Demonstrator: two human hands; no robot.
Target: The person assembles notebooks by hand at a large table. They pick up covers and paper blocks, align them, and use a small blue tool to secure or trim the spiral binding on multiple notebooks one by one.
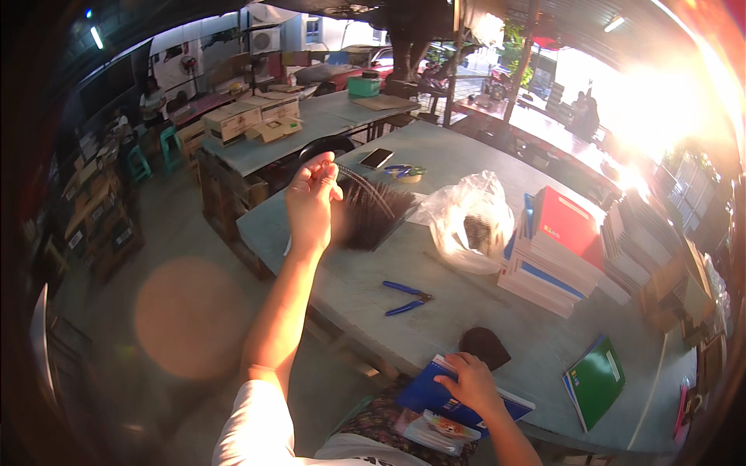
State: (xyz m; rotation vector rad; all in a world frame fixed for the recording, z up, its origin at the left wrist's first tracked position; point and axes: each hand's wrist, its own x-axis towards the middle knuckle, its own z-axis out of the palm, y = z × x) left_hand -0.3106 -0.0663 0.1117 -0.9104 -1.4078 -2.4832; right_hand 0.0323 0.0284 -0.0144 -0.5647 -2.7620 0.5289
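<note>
My left hand [311, 206] is raised over the table's left edge, with thumb and fingers pinched at the end of a long dark toothed binding strip [367, 182]. The strip curves away above a bundle of similar dark strips [357, 225]. My right hand [472, 384] lies over a blue spiral notebook [423, 391] at the near table edge, thumb spread from the fingers. Below that notebook, a clear plastic packet [441, 433] rests by my lap. Blue-handled pliers [408, 299] lie spread on the table, and a dark brown flat piece [486, 347] sits beyond my right hand.
A crumpled clear plastic bag [470, 221] stands beside stacked red- and blue-covered books [563, 241]. Farther right are more stacked books [641, 241] and a green notebook [594, 380]. A phone [377, 158] and more pliers [404, 172] lie at the back; cartons [233, 122] stand on another table.
</note>
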